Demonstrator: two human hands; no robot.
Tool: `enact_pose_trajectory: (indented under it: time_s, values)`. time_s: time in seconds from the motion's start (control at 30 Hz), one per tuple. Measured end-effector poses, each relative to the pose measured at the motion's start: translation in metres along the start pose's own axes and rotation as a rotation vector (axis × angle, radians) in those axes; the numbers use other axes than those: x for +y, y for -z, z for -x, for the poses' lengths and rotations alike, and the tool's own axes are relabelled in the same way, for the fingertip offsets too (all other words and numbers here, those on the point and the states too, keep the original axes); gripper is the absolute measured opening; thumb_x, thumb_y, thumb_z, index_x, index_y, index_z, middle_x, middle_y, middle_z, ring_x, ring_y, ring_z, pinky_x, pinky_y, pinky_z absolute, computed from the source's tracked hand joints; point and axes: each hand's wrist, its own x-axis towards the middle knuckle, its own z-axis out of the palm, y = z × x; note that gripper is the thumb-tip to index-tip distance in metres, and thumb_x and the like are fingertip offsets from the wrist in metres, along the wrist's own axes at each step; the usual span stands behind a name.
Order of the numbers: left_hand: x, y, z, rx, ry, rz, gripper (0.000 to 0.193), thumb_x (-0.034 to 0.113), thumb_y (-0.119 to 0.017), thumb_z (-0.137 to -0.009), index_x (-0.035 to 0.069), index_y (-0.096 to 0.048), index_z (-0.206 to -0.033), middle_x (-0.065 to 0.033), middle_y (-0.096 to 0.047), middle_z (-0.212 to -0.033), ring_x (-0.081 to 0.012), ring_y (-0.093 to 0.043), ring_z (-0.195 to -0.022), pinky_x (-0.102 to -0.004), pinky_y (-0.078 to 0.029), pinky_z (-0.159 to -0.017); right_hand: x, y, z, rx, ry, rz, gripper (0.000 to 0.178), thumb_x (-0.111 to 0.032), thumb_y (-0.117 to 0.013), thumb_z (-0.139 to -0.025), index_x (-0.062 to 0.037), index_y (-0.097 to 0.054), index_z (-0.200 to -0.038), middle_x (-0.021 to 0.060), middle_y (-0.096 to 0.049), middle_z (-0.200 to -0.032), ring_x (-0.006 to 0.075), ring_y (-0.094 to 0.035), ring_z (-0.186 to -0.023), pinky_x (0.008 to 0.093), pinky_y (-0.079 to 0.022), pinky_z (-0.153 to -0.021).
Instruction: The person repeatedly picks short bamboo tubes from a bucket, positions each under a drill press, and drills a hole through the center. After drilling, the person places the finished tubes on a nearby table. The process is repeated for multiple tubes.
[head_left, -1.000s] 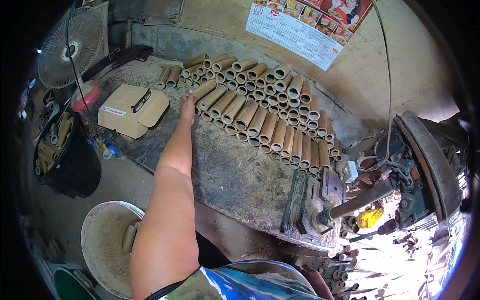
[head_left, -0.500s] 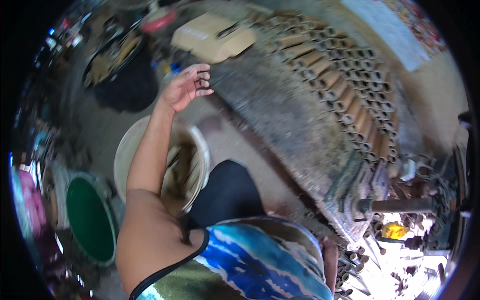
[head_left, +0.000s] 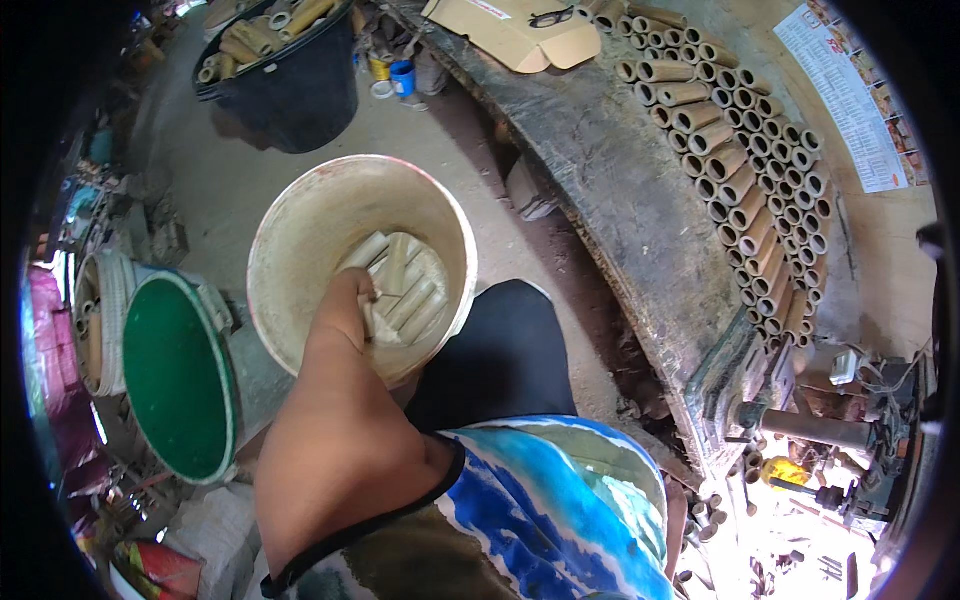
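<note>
Place: a small, rough workshop is indicated, with many like parts kept in quantity.
Bench: the right side is taken up by a long, dark, scuffed workbench (head_left: pixel 620 180).
Stock: short, tan, bamboo-like tubes (head_left: pixel 745 195) are stacked in rows along its far right edge.
Machinery: a dark metal machine with a thick round shaft (head_left: pixel 815 427) is mounted at the near right.
Containers: more cut pieces are held in a large black plastic tub (head_left: pixel 285 112) at the far left and in a round, off-white, stained bucket (head_left: pixel 300 200) nearer.
Floor: a bare grey floor (head_left: pixel 450 155) is seen between bench and containers.
</note>
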Motion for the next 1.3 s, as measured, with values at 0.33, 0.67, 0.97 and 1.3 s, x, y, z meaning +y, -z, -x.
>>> enact_pose_trajectory:
  time_s: [0.33,0.67,0.97,1.3]
  values:
    - [0.073,-0.08,-0.047,0.321,-0.105,0.01,0.068,0.04,-0.07,-0.085,0.027,-0.051,-0.149,-0.0132,-0.057,-0.144,-0.0302,-0.055,-0.131,-0.0486,-0.045,-0.106,-0.025,0.012,0.042,0.192,-0.185,0.054,0.018,-0.02,-0.067,-0.1,-0.008,-0.063,-0.087,0.0003,-0.061,-0.074,0.0116,-0.056,-0.064,0.0283,-0.046,-0.058]
    - [0.109,-0.066,-0.043,0.449,-0.057,0.332,0.043,0.034,-0.049,-0.1,0.026,-0.056,-0.141,-0.0101,-0.066,-0.123,-0.0209,-0.062,-0.117,-0.0542,-0.05,-0.093,-0.029,0.0,0.035,0.164,-0.082,0.257,0.017,-0.019,-0.068,-0.097,-0.0046,-0.064,-0.089,0.0027,-0.066,-0.079,0.01,-0.057,-0.066,0.0281,-0.047,-0.06]
    - [0.04,0.039,0.036,-0.142,-0.088,1.621,0.042,0.045,-0.049,-0.098,0.007,-0.062,-0.111,-0.0139,-0.07,-0.088,-0.0246,-0.063,-0.056,-0.0341,-0.048,-0.042,0.023,0.0,0.034,0.147,-0.03,0.096,0.023,-0.023,-0.065,-0.099,-0.0016,-0.061,-0.096,0.0043,-0.06,-0.07,0.0129,-0.058,-0.059,0.0294,-0.048,-0.051]
    - [0.042,0.077,0.259,-0.305,-0.627,1.201,0.062,0.003,-0.078,-0.073,0.002,-0.058,-0.132,-0.0124,-0.069,-0.116,-0.0292,-0.068,-0.109,-0.0439,-0.055,-0.099,0.031,0.009,0.032,-0.039,0.054,-0.007,0.023,-0.022,-0.066,-0.099,-0.0001,-0.063,-0.102,0.0041,-0.061,-0.075,0.0109,-0.055,-0.062,0.0284,-0.044,-0.053]
